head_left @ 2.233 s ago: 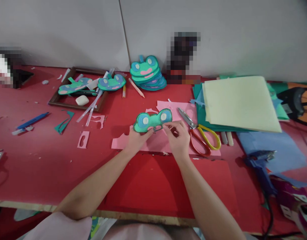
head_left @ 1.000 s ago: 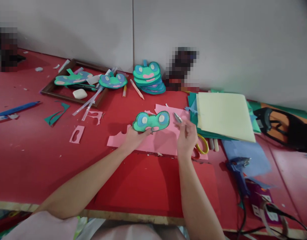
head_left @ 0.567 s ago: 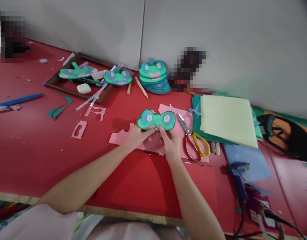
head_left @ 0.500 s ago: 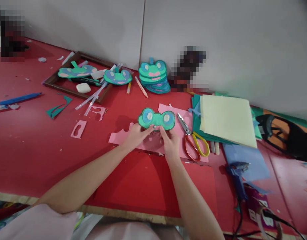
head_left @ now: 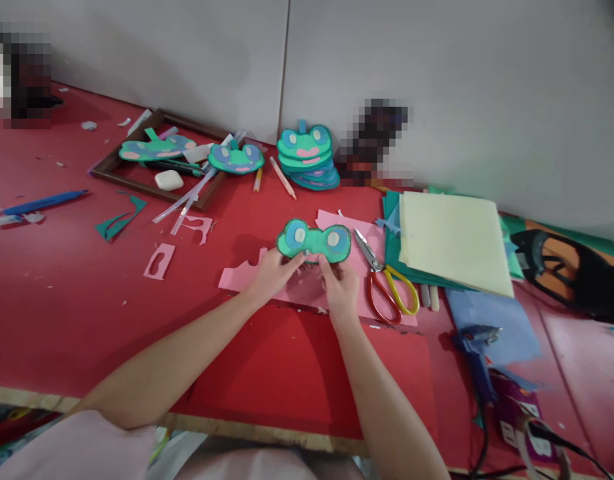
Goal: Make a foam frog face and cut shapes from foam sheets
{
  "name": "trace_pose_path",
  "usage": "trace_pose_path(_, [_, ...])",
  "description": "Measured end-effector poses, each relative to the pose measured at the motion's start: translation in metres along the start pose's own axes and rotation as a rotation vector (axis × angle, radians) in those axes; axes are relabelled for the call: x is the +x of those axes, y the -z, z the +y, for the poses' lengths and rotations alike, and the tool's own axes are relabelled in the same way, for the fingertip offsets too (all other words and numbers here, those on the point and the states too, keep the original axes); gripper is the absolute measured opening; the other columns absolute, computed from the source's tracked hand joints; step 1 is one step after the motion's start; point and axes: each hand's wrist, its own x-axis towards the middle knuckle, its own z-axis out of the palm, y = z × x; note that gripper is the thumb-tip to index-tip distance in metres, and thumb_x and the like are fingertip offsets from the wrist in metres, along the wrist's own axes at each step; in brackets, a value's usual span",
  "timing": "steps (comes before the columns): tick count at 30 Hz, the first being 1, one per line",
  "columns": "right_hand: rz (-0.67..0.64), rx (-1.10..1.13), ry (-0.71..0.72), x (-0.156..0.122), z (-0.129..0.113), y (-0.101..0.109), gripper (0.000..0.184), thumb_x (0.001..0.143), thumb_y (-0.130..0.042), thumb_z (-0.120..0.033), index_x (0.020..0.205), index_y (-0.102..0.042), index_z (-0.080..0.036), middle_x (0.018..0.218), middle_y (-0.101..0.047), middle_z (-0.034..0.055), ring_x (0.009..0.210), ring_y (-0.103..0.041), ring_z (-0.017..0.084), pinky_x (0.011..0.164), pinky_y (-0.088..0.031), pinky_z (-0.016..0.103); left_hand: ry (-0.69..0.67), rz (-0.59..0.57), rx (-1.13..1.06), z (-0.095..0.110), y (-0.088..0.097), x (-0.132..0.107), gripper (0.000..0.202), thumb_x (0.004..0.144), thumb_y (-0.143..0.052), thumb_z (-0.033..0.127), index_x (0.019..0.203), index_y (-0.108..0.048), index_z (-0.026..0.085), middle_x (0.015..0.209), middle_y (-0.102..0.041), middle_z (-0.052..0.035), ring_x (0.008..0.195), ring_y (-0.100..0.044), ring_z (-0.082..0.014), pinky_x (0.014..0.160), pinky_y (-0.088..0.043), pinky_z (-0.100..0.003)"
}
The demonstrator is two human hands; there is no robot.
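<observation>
The frog cut-out point(head_left: 314, 241) at centre frame looks like matt green and blue craft foam, lying on soft pink paper point(head_left: 307, 280). To its right, the scissors point(head_left: 384, 280) show shiny metal blades and glossy plastic handles. The frame point(head_left: 157, 167) at upper left is dark wood.

Craft table counts
One frog mask point(head_left: 314, 241) held, two hands, one pair of scissors point(head_left: 387, 283), one glue gun point(head_left: 474, 350), one wooden frame point(head_left: 117, 179)

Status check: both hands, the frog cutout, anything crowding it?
Left hand and right hand both pinch the frog cutout at its lower edge. Cutout raised over pink paper. Scissors lie just right, untouched.
</observation>
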Motion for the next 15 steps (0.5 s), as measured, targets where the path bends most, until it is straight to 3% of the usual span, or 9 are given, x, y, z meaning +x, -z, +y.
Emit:
trace_pose_path(3, [-0.001,0.0,0.019,0.001,0.001,0.0,0.037,0.075,-0.057,-0.049,0.087,-0.064,-0.015,0.063,-0.059,0.001,0.063,-0.055,0.016,0.054,-0.042,0.025,0.004,-0.007,0.052,0.002,0.001,-0.001,0.023,0.078,-0.058,0.04,0.081,-0.066,0.018,0.08,-0.072,-0.0032,0.077,-0.066,-0.018,0.071,-0.052,-0.028])
trace_pose_path(7, [0.0,0.015,0.022,0.0,-0.004,-0.003,0.034,0.076,-0.058,-0.045,0.087,-0.065,-0.013,0.068,-0.062,0.0025,0.062,-0.055,0.015,0.056,-0.043,0.026,-0.035,-0.021,0.099,-0.002,0.0,0.0,0.025,0.076,-0.06,0.038,0.091,-0.065,0.019,0.095,-0.071,-0.004,0.09,-0.065,-0.0192,0.08,-0.051,-0.031])
trace_pose_path(15, [0.032,0.024,0.033,0.004,0.002,0.0,0.034,0.074,-0.062,-0.042,0.09,-0.066,-0.013,0.071,-0.063,0.0025,0.065,-0.057,0.015,0.06,-0.045,0.027,-0.127,-0.039,0.124,-0.008,-0.002,-0.002,0.025,0.078,-0.057,0.038,0.095,-0.064,0.021,0.101,-0.07,-0.0051,0.097,-0.063,-0.0205,0.085,-0.05,-0.035])
